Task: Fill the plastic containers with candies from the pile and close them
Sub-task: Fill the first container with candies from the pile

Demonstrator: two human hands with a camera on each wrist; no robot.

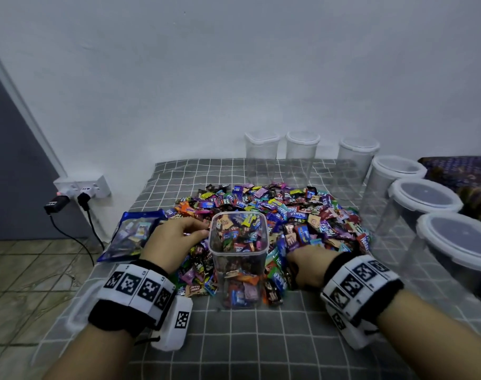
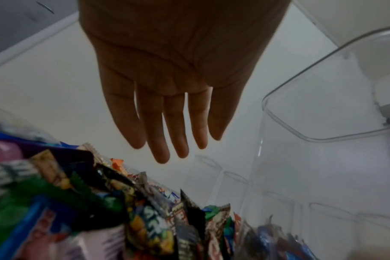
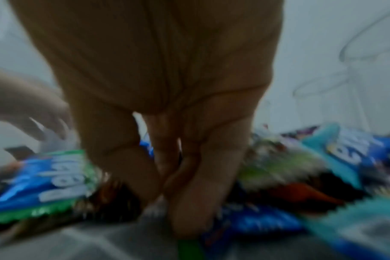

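Head view, open container part-filled, candies

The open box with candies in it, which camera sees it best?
The head view: the whole open box stands in front of the candy pile, partly filled, without a lid. The left wrist view shows only its clear rim and one wall. In the blurry right wrist view I cannot pick it out.
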